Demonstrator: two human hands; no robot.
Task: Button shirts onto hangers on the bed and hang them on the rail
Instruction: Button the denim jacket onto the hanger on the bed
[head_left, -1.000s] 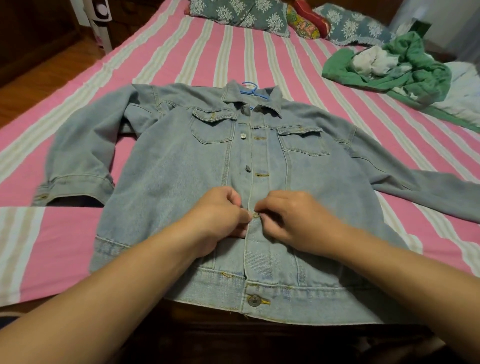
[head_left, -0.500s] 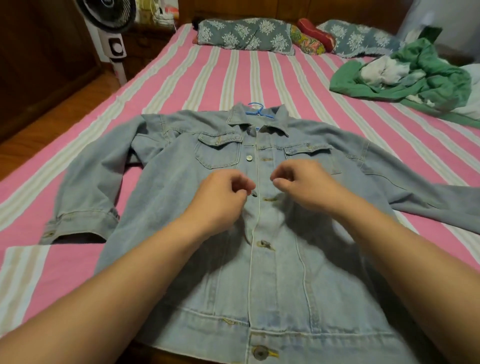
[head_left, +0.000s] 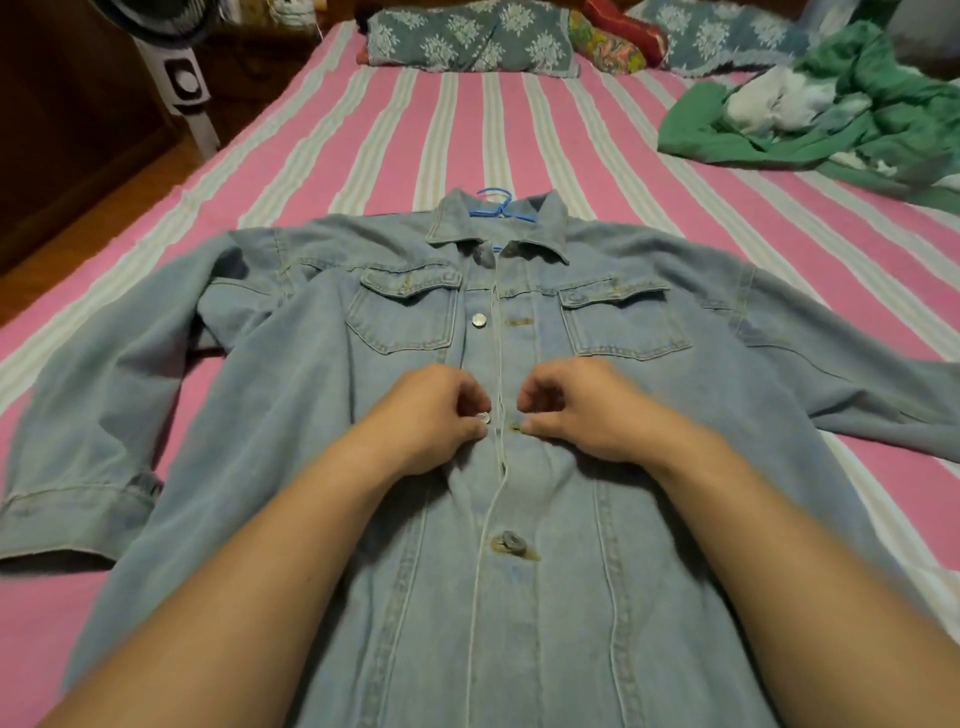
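Pale denim in the foreground: denim jacket (head_left: 291, 415) laid front-up and sleeves outspread on the bed (head_left: 363, 130), where it had also lain a second before.

Nearest on the placket, fastened button (head_left: 511, 543), seated through its hole. Had been under both hands a second earlier, then released; judged closed in that interval.

Just beyond, left hand (head_left: 431, 415) and right hand (head_left: 582, 410), raised one position up the placket. Left fingers curled, thumb and forefinger pinching the placket edge at the middle button (head_left: 484, 417). Right fingers curled likewise, pinching the opposite edge at the matching buttonhole (head_left: 517, 427). Button and hole set close together but not yet joined; step in hand judged to be the pressing of this button through.

Farther up, between the chest pockets, upper button (head_left: 479, 318), open and apart from its hole. Above it, collar button (head_left: 485, 254), also undone. Roughly half the front therefore judged still to be closed.

At the collar, blue hanger (head_left: 496, 205), hook protruding from the neck opening, body hidden inside the jacket.

Beyond, to the right, heap of green clothes (head_left: 857, 119), unhung. At the head of the bed, patterned pillows (head_left: 467, 41); at far left, standing fan (head_left: 184, 83) beside the bed. Rail nowhere in view; hanging judged some way off.
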